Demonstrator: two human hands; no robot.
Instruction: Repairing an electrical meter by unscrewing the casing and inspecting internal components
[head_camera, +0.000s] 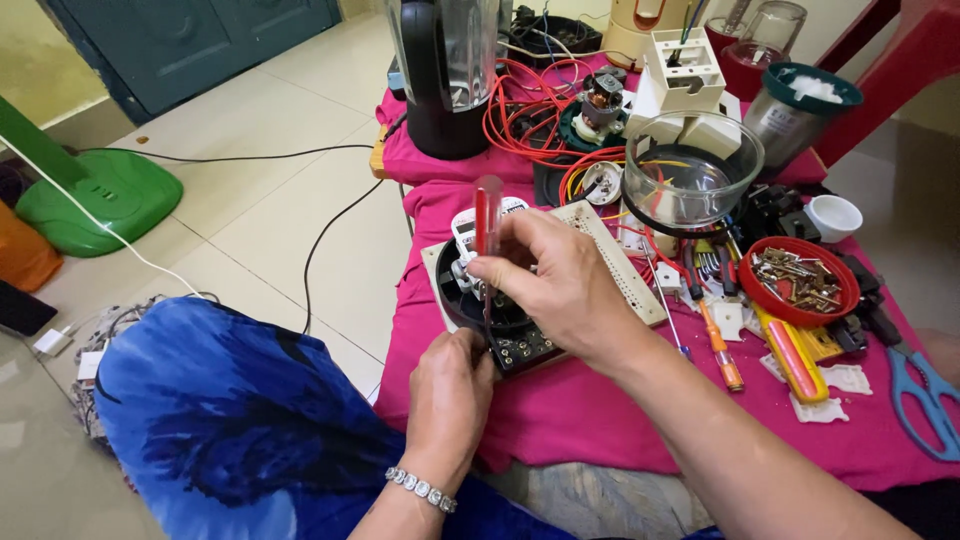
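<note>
My right hand is closed around a screwdriver with a clear red handle, held upright with its shaft pointing down into a black round appliance base. That base sits on a cream square housing on the pink cloth. My left hand grips the near edge of the black part, beside a block of terminals. A bracelet circles my left wrist.
The pink cloth covers a low table crowded with a glass bowl, a red dish of screws, an orange screwdriver, blue scissors, red wires, a black blender jug. A green fan base stands on the tiled floor at left.
</note>
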